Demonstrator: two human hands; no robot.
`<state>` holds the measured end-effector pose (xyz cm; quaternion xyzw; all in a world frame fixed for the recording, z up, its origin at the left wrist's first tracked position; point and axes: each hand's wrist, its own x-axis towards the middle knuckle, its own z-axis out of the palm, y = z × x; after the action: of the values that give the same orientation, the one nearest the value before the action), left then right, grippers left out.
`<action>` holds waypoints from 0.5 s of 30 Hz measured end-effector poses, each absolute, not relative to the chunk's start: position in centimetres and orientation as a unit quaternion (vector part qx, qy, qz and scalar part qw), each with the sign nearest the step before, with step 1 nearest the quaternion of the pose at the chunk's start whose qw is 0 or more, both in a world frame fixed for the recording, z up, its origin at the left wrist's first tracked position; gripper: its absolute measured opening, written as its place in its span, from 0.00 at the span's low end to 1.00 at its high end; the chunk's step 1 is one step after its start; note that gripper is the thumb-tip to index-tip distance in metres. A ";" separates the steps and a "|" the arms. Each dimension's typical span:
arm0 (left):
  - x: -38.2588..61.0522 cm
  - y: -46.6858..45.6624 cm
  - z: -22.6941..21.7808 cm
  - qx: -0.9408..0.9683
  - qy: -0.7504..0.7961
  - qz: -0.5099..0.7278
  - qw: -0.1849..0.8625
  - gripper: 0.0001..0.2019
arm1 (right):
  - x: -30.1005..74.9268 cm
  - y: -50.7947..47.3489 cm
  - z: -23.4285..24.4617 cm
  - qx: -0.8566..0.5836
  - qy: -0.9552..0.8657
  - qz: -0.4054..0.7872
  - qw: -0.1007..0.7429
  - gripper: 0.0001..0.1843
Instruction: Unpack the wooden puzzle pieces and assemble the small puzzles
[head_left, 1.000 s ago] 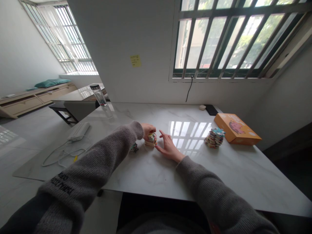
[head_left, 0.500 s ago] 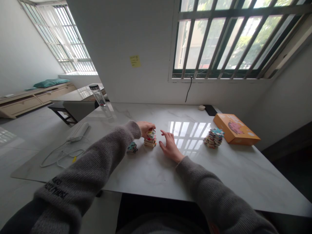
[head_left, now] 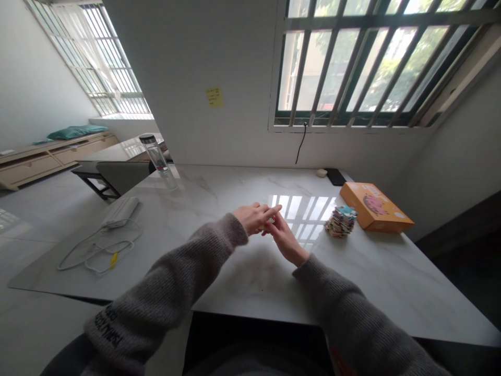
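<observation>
My left hand [head_left: 255, 217] and my right hand [head_left: 286, 240] meet above the white marbled table [head_left: 250, 284]. Fingers of both are closed around a small, light green-and-white flat piece [head_left: 272, 220], mostly hidden between them. To the right stands a stack of small flat pieces [head_left: 340, 222], probably jigsaw pieces, with blue and white on top and uneven edges. Two smaller stacks seen earlier do not show now; the left hand and sleeve cover that area.
An orange box [head_left: 376, 208] with a pink picture lies behind the stack. At the back are a black flat object [head_left: 335, 177] and a small white object [head_left: 321, 173]. A glass bottle [head_left: 154, 152] and a white device [head_left: 122, 212] with a cable are on the left.
My left hand has moved right, away from the middle stack, to meet my right hand. My right hand's spread fingers have closed in. The two left stacks have gone out of sight.
</observation>
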<state>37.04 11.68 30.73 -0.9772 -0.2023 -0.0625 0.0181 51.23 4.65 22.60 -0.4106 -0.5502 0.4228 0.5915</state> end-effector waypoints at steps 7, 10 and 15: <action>39.1 10.1 28.7 -0.973 -0.214 -0.069 0.042 0.42 | 54.2 5.4 20.9 -0.486 -0.531 0.378 0.583 0.29; 38.2 11.1 28.4 -0.967 -0.235 -0.086 0.040 0.43 | 56.3 6.3 20.2 -0.573 -0.558 0.320 0.508 0.23; 34.9 14.1 29.0 -0.962 -0.259 -0.088 -0.013 0.32 | 58.4 7.5 19.8 -0.682 -0.580 0.205 0.396 0.21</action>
<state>34.87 14.14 29.03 -0.9618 -0.2588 -0.0883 -0.0132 58.42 7.50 19.84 -0.6817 -0.5800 0.2053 0.3960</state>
